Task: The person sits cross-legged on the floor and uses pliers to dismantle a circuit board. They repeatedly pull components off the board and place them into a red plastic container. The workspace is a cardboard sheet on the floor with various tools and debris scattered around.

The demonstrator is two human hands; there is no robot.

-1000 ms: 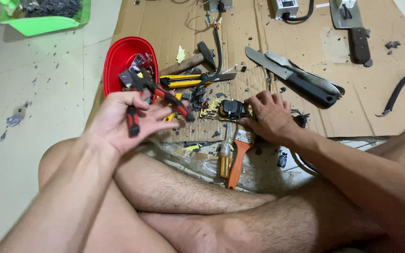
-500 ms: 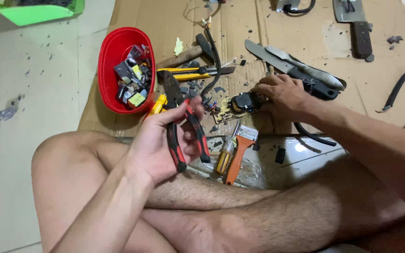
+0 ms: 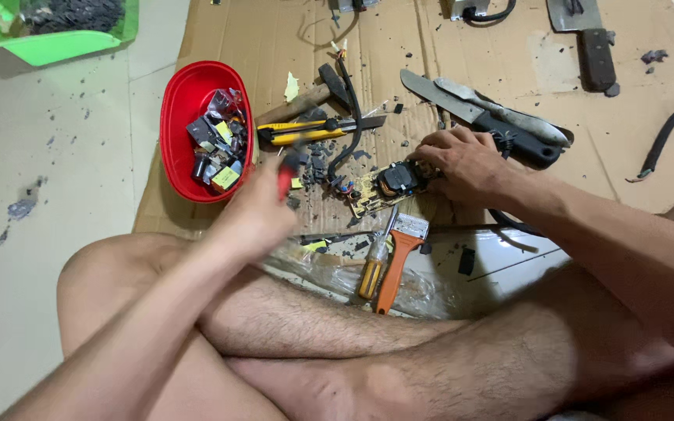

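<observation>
My left hand (image 3: 255, 214) is blurred and wrapped around red-handled pliers (image 3: 285, 170), of which only the handle tips show above my fingers. It hovers just right of the red bowl (image 3: 177, 117) that holds small electronic parts. My right hand (image 3: 462, 160) rests on the cardboard and pins down a circuit board (image 3: 384, 185) with a black component on it. A black cable (image 3: 349, 117) runs from the board area toward the back.
A yellow utility knife (image 3: 306, 131), a hammer (image 3: 317, 90), two large knives (image 3: 501, 117) and a cleaver (image 3: 587, 39) lie on the cardboard. A screwdriver (image 3: 372, 269) and an orange-handled brush (image 3: 395, 265) sit near my crossed legs. A green tray (image 3: 56, 31) stands far left.
My left hand has swung the red-handled pliers from out at the left in toward the circuit board and closed round them. My right hand has stayed on the board.
</observation>
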